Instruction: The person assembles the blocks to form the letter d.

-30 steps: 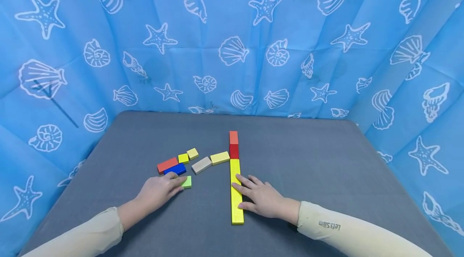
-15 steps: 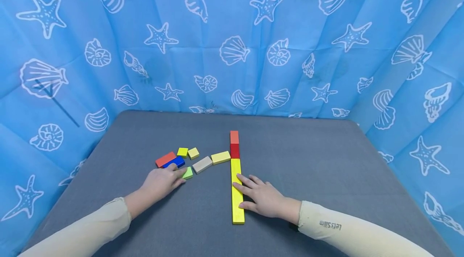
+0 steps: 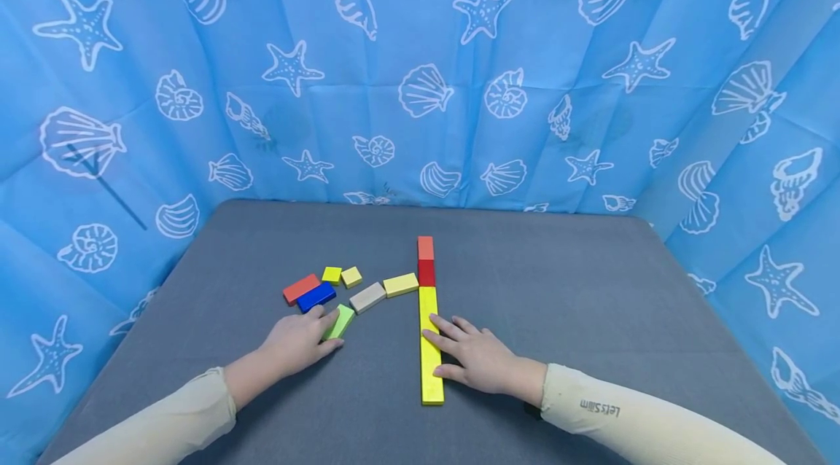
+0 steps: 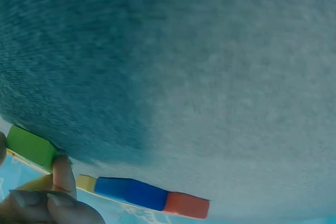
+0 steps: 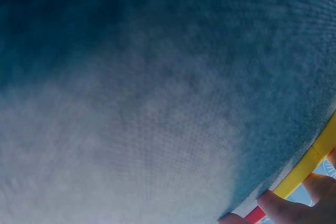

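The green block (image 3: 340,324) lies flat on the table (image 3: 558,290), to the left of the yellow strip (image 3: 429,354) and well apart from it. The left hand (image 3: 293,342) pinches it: thumb and index finger sit at opposite ends, as the left wrist view shows. From the head, the fingers cover part of its left side.

The right hand (image 3: 482,357) comes in from the strip's right, fingers spread and extended, tips resting on it and hiding bits of its edge.

At the strip's far end stands a red piece (image 3: 426,262); whether its lighter and darker parts are one block or two, I cannot tell. Left of the strip's far end run a pale yellow block (image 3: 401,285) and a beige block (image 3: 367,298); farther left of the strip are a blue block (image 3: 316,297) and an orange-red block (image 3: 301,289).

Both wrist views crop the hands at a lower corner, the right one also cuts off the strip, and their table surface is blurred.
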`<action>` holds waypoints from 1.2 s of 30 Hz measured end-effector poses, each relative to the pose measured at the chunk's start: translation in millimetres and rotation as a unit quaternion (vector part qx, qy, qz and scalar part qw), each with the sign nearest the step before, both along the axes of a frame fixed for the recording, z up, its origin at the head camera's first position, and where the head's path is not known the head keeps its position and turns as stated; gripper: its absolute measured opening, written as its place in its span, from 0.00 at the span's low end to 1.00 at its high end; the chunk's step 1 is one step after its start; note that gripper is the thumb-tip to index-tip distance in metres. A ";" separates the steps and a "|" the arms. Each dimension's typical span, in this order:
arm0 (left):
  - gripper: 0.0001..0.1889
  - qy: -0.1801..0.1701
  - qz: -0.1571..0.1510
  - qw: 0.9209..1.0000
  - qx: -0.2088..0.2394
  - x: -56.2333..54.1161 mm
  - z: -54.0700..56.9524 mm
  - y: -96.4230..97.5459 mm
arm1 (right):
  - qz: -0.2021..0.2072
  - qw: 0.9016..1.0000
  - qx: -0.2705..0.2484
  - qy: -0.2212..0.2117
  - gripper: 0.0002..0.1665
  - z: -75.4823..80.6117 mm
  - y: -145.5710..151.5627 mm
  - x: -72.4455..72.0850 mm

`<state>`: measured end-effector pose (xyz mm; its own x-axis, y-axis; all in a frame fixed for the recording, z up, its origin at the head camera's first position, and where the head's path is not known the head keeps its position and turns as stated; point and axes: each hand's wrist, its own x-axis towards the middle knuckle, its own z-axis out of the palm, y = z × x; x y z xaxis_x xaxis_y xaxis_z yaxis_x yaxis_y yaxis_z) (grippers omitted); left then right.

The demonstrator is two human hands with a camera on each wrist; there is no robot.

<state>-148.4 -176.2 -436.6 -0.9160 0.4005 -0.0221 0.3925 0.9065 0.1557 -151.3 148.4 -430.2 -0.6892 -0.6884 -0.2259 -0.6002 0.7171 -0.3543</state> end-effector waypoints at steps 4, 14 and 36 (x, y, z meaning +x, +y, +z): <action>0.30 0.003 0.003 1.000 -0.004 1.4 -0.5 3.9 | 0.006 1.000 -0.009 0.005 0.38 0.1 0.4 0.7; 0.31 0.026 0.001 1.000 -0.011 2.9 -1.1 10.7 | 0.001 1.000 0.004 0.002 0.38 0.7 -0.4 0.0; 0.30 0.035 0.004 0.999 -0.005 4.8 -1.4 14.7 | 0.004 1.000 0.003 0.009 0.38 -2.7 0.0 -1.8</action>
